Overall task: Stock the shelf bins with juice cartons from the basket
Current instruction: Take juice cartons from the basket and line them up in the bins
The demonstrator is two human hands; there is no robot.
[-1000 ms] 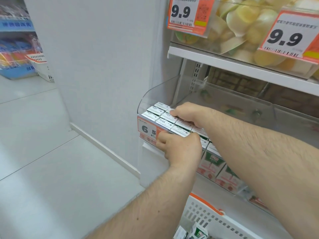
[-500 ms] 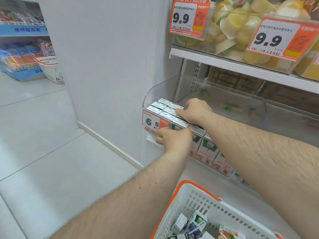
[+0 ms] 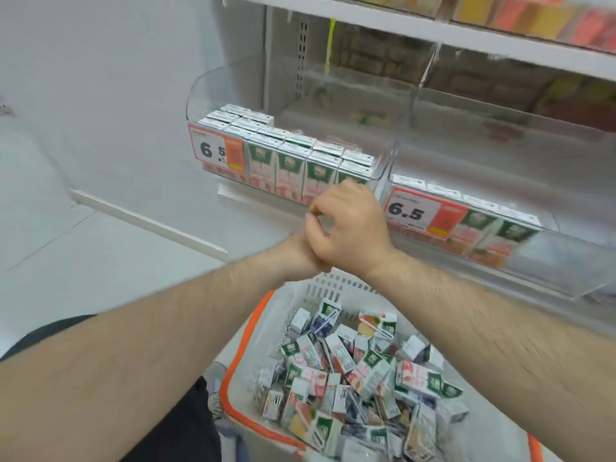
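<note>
Two clear shelf bins hang side by side. The left bin (image 3: 206,95) holds rows of upright green-and-pink juice cartons (image 3: 290,165). The right bin (image 3: 550,271) has a few cartons (image 3: 483,228) along its front. Below me stands a white basket with an orange rim (image 3: 246,335), with several loose cartons (image 3: 366,368) lying in it. My right hand (image 3: 350,228) hovers in front of the bins, above the basket's far edge, fingers curled, with no carton seen in it. It crosses over my left hand (image 3: 305,251), which it mostly hides.
Price tags reading 6.5 are clipped to the left bin (image 3: 216,151) and the right bin (image 3: 416,211). A higher shelf (image 3: 433,31) carries blurred packs. A white wall panel (image 3: 116,78) and pale floor (image 3: 83,261) lie to the left.
Both hands have pulled back from the left bin's cartons and now cross in front of the shelf. The view has tipped down, showing the whole basket.
</note>
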